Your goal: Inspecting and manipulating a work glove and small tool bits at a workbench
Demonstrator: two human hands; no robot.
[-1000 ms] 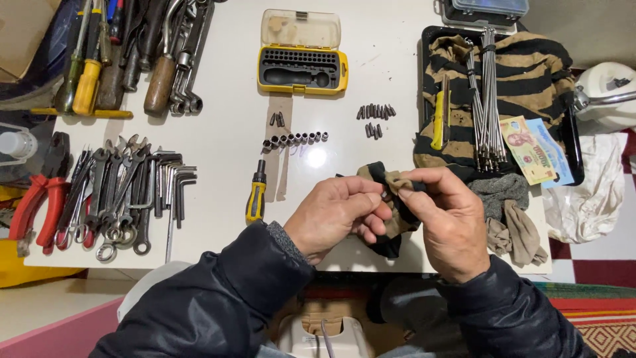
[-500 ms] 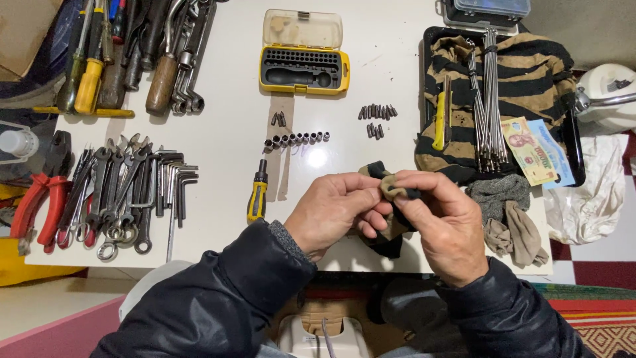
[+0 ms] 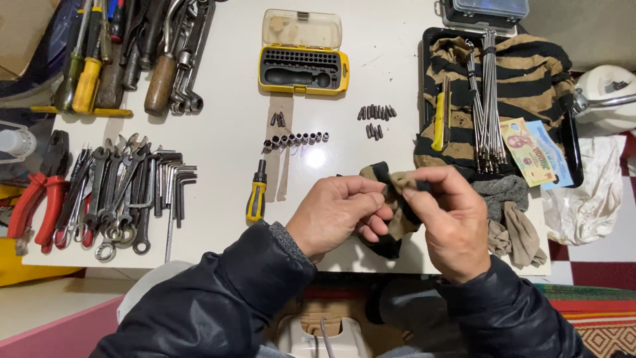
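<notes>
Both hands work at the near edge of the white counter (image 3: pixel 218 126). The left hand (image 3: pixel 338 215) and right hand (image 3: pixel 450 222) are each pinched shut on the same small rag (image 3: pixel 391 199), a tan-and-black cloth bunched between them just above the counter edge. Whether a small part sits inside the folds cannot be told; the cloth hides it.

Judged step: wiping or rubbing with the rag, fingertips pressing it from opposite sides. The next move would call for a steady pinch and a turn of the cloth without dropping whatever it may wrap.

Surroundings:
- A short yellow-handled screwdriver (image 3: pixel 256 192) lies just left of the left hand.
- A row of small sockets (image 3: pixel 295 140) lies beyond the hands, with a loose group of driver bits (image 3: pixel 375 119) to its right.
- An open yellow bit case (image 3: pixel 303 66) sits further back.
- A black tray (image 3: pixel 570 142) at right holds a striped cloth (image 3: pixel 530 79), a bundle of long metal rods (image 3: pixel 487 99), a yellow utility knife (image 3: pixel 438 122) and banknotes (image 3: pixel 530 152).
- Grey and tan cloths (image 3: pixel 510 212) lie touching the right hand's far side.
- Wrenches and hex keys (image 3: pixel 126 192) and red-handled pliers (image 3: pixel 36 205) lie well apart at left.
</notes>
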